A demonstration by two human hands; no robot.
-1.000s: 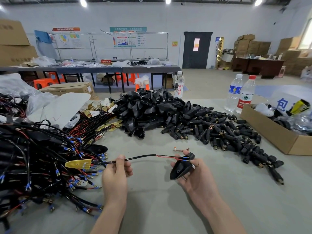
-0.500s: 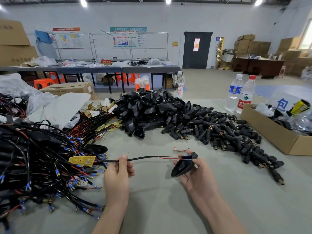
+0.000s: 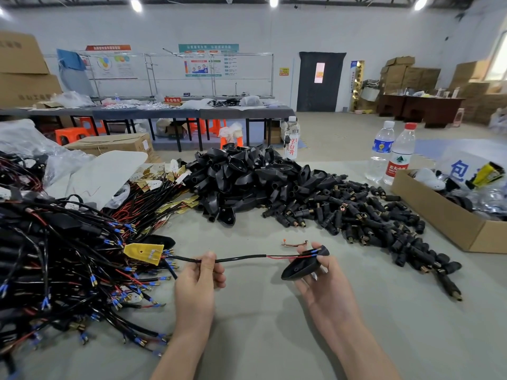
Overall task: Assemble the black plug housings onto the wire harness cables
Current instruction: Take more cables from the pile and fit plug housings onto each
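Left hand (image 3: 196, 281) pinches cable (image 3: 238, 259) above the table. Right hand (image 3: 329, 289) grips black housing (image 3: 299, 269), wire ends at its neck (seating unclear). Loose housings pile (image 3: 247, 176) suggests much left.

Both forearms (image 3: 181, 352) run off the near edge. The wire harness heap (image 3: 55, 256) is cut by the left edge, the cardboard box (image 3: 450, 223) by the right. The left hand (image 3: 196, 283) wraps its fingers (image 3: 219, 277) round the cable (image 3: 238, 259), their tips hidden. Whether the cable's blue-capped ends sit inside the plug housing (image 3: 299, 268) cannot be told, as the right hand (image 3: 326, 286) partly covers the neck. Print on the far wall posters (image 3: 208, 64) is too small to read.
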